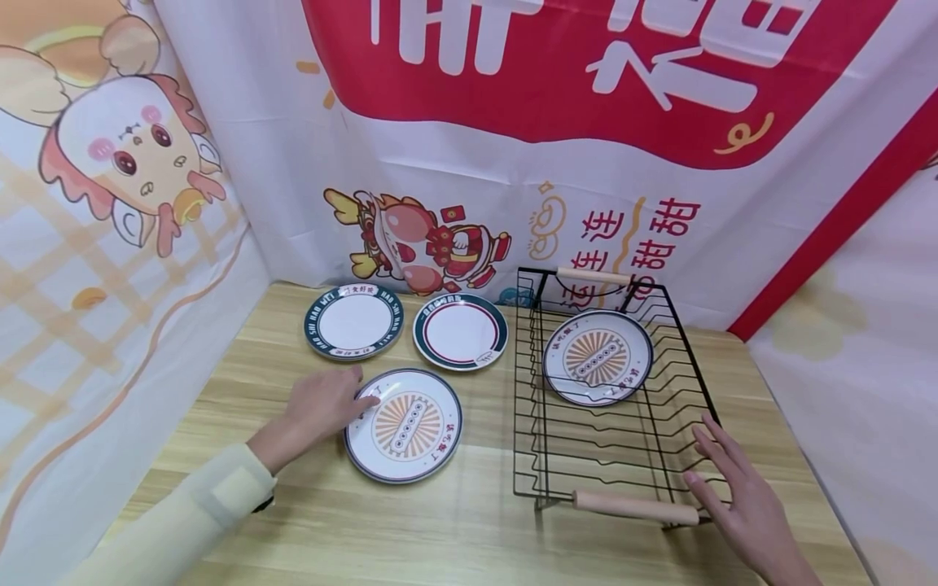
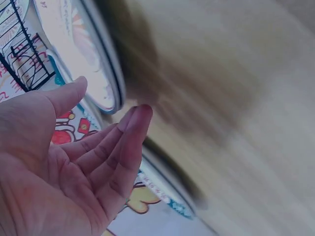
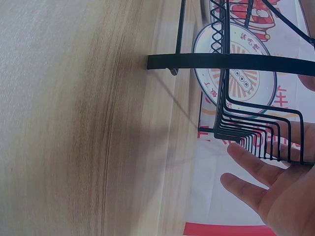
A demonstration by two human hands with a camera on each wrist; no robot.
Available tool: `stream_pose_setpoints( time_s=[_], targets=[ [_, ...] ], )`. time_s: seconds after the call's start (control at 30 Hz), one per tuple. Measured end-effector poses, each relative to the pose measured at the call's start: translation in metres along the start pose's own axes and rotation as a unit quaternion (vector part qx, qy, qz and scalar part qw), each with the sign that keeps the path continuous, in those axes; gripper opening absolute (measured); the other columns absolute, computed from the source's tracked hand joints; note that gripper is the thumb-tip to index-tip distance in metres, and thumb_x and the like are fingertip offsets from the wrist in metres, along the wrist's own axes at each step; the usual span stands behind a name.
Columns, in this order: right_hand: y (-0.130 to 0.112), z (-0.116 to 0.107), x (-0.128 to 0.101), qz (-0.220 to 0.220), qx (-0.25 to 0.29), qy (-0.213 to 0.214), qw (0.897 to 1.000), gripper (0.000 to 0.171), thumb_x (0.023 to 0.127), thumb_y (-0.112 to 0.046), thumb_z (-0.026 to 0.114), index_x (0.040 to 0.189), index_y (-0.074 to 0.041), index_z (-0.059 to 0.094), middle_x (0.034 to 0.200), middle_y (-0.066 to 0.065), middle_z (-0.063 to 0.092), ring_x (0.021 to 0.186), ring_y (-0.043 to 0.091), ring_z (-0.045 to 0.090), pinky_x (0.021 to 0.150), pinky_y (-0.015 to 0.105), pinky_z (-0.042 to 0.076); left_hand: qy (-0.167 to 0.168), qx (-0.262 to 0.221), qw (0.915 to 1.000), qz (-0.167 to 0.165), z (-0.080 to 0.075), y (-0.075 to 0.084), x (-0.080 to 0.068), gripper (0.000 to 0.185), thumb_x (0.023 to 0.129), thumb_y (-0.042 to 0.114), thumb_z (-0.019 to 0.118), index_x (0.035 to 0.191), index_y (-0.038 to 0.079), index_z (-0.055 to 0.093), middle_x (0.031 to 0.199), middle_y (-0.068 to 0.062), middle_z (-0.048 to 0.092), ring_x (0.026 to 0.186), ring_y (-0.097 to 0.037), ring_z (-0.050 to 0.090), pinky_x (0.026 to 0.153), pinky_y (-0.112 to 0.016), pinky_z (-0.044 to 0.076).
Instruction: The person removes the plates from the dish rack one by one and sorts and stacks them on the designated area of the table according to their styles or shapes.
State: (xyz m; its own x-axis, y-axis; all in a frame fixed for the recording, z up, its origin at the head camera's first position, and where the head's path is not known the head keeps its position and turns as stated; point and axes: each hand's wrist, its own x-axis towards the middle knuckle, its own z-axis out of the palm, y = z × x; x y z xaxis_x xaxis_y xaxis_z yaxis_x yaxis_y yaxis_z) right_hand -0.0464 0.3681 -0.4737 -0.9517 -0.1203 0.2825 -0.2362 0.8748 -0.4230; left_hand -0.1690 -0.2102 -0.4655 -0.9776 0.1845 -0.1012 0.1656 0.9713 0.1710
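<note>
My left hand (image 1: 320, 411) is at the left edge of a white plate (image 1: 403, 426) with an orange sunburst, which lies on the table. In the left wrist view, thumb and fingers (image 2: 139, 123) are spread apart at the plate's rim, the thumb overlapping its face. At the front right corner of a black wire dish rack (image 1: 607, 464) is my right hand (image 1: 751, 500), thumb and fingers extended about its side. The right wrist view shows fingers (image 3: 253, 164) along the outside of the wires. A matching sunburst plate (image 1: 598, 358) stands tilted in the rack's back part.
Behind the near plate lie a teal-rimmed plate (image 1: 354, 322) and a plate with a green and red rim (image 1: 460, 332). The rack has wooden handles (image 1: 634, 506) at front and back. A printed cloth (image 1: 454, 155) hangs behind the wooden table (image 1: 440, 537).
</note>
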Motion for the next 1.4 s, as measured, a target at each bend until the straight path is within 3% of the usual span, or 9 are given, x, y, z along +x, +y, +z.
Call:
stream_pose_setpoints(
  time_s=[0.13,0.27,0.37,0.53,0.73,1.0,1.2,1.4],
  targets=[
    [0.0,0.0,0.0,-0.002,0.004,0.002,1.0,0.066,0.099,-0.024,0.073,0.158,-0.008,0.048,0.173,0.005,0.031,0.126,-0.033,0.019,0.084,0.072,0.048,0.012,0.016,0.9997,0.016,-0.008,0.009,0.008,0.043,0.099,0.043,0.074,0.112,0.002,0.07,0.073,-0.004,0.061,0.059,-0.019,0.055,0.049,-0.031,0.042],
    [0.0,0.0,0.0,-0.005,0.007,0.004,1.0,0.065,0.099,-0.023,0.074,0.158,-0.008,0.049,0.173,0.005,0.032,0.127,-0.031,0.021,0.084,0.073,0.048,0.018,-0.005,0.9996,0.02,-0.02,0.024,0.019,0.058,0.101,0.049,0.07,0.135,0.002,0.066,0.105,-0.017,0.076,0.081,-0.028,0.069,0.066,-0.043,0.059],
    [0.0,0.0,0.0,-0.005,0.007,0.004,1.0,0.065,0.099,-0.022,0.074,0.158,-0.008,0.049,0.172,0.006,0.032,0.127,-0.031,0.021,0.083,0.073,0.048,0.021,-0.029,0.9991,0.021,-0.03,0.039,0.029,0.066,0.101,0.053,0.068,0.147,0.007,0.06,0.133,-0.022,0.07,0.11,-0.039,0.071,0.089,-0.059,0.059],
    [0.0,0.0,0.0,-0.005,0.008,0.005,1.0,0.066,0.099,-0.022,0.074,0.158,-0.008,0.049,0.172,0.006,0.032,0.127,-0.032,0.021,0.083,0.073,0.048,0.021,-0.066,0.997,0.036,-0.045,0.066,0.046,0.077,0.098,0.06,0.068,0.156,0.012,0.052,0.156,-0.019,0.054,0.139,-0.044,0.055,0.105,-0.067,0.049],
    [0.001,0.0,0.0,-0.005,0.009,0.008,1.0,0.066,0.099,-0.022,0.074,0.158,-0.009,0.049,0.172,0.005,0.033,0.127,-0.03,0.022,0.083,0.073,0.048,0.019,-0.088,0.9913,0.095,-0.064,0.102,0.065,0.081,0.096,0.065,0.066,0.157,0.014,0.051,0.159,-0.014,0.053,0.145,-0.036,0.051,0.111,-0.062,0.047],
    [0.001,0.003,-0.002,-0.004,0.01,0.01,1.0,0.065,0.099,-0.023,0.074,0.157,-0.008,0.049,0.173,0.003,0.031,0.127,-0.032,0.022,0.083,0.073,0.048,0.004,-0.102,0.9746,0.199,-0.078,0.148,0.094,0.079,0.097,0.059,0.07,0.156,0.01,0.05,0.158,-0.011,0.054,0.145,-0.031,0.051,0.119,-0.048,0.043],
    [0.001,0.003,-0.001,-0.001,0.01,0.009,1.0,0.065,0.099,-0.023,0.074,0.158,-0.009,0.049,0.173,0.002,0.031,0.127,-0.033,0.021,0.083,0.073,0.048,-0.028,-0.13,0.9658,0.223,-0.081,0.18,0.117,0.076,0.098,0.053,0.073,0.154,0.008,0.051,0.146,-0.011,0.064,0.131,-0.025,0.062,0.11,-0.042,0.051],
    [0.001,0.003,-0.001,0.001,0.011,0.006,1.0,0.066,0.099,-0.023,0.074,0.158,-0.01,0.049,0.173,-0.003,0.03,0.126,-0.033,0.021,0.083,0.073,0.047,-0.034,-0.12,0.961,0.247,-0.081,0.21,0.141,0.069,0.098,0.047,0.074,0.151,0.008,0.054,0.144,-0.01,0.065,0.131,-0.024,0.062,0.11,-0.038,0.05]
  ],
)
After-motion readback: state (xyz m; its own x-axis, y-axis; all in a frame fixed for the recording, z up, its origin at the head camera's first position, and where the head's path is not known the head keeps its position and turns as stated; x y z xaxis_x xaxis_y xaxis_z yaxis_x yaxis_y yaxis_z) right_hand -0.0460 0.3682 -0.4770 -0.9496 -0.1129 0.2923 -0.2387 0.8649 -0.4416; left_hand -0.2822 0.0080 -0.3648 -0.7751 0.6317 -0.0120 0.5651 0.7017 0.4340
